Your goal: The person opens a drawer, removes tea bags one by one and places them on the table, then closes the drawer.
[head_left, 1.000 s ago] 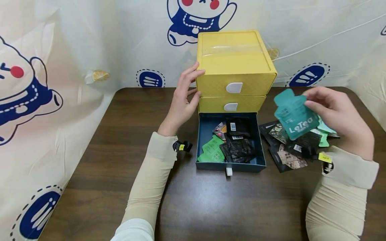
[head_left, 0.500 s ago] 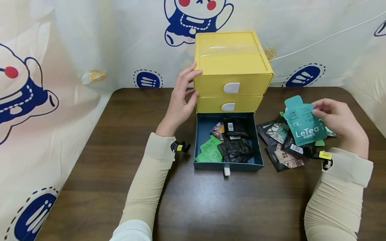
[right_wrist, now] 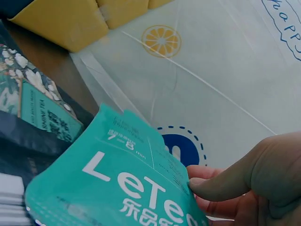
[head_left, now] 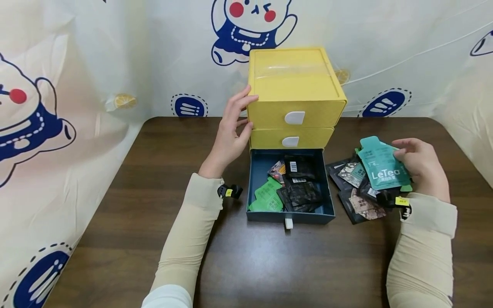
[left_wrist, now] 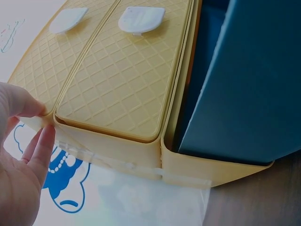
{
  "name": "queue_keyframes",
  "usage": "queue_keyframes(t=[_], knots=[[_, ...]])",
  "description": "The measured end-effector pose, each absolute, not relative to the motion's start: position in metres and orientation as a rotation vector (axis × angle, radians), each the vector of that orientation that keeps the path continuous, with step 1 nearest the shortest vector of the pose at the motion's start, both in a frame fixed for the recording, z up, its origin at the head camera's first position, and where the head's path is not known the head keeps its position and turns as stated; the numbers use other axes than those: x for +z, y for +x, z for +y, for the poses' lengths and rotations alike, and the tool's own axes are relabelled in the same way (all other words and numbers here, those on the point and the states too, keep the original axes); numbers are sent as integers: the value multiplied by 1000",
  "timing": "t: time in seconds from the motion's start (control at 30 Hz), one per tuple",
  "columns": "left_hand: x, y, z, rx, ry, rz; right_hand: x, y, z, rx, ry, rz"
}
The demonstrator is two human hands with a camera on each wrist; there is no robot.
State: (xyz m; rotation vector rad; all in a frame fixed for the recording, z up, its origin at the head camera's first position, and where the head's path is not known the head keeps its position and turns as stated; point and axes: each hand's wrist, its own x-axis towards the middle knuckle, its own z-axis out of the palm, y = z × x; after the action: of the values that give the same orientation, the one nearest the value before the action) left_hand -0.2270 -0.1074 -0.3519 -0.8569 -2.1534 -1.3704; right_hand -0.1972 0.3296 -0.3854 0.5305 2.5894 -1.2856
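My right hand [head_left: 421,164] pinches the right edge of a teal LeTea tea sachet [head_left: 385,167], thumb on its printed face and fingers behind. In the right wrist view the sachet [right_wrist: 122,174] fills the lower middle, label up. It overlaps a pile of tea sachets on the table, among them a floral black one [head_left: 363,206]. My left hand [head_left: 231,132] touches the left side of a yellow drawer box [head_left: 294,85], fingers fairly straight. In the left wrist view, its thumb and fingertips meet the box's edge near the seam between two drawers.
The bottom drawer [head_left: 290,216], dark blue inside, is pulled out toward me. Black sachets [head_left: 304,192], green sachets [head_left: 269,196] and a patterned one lie in it. Both upper drawers are closed, with white tabs. A printed curtain [head_left: 385,42] hangs behind the brown table [head_left: 269,265].
My right hand has lowered the teal sachet from the air above the pile down onto it. The left hand keeps its place on the drawer box.
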Motion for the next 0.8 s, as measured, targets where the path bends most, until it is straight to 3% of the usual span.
queue_keyframes(t=[0.43, 0.8], knots=[[-352, -228, -108, -1400, -862, -2165, -387, -201, 334, -1259, 528, 2606], [-351, -228, -107, -1389, -865, -2154, -366, -196, 315, -1322, 259, 2781]])
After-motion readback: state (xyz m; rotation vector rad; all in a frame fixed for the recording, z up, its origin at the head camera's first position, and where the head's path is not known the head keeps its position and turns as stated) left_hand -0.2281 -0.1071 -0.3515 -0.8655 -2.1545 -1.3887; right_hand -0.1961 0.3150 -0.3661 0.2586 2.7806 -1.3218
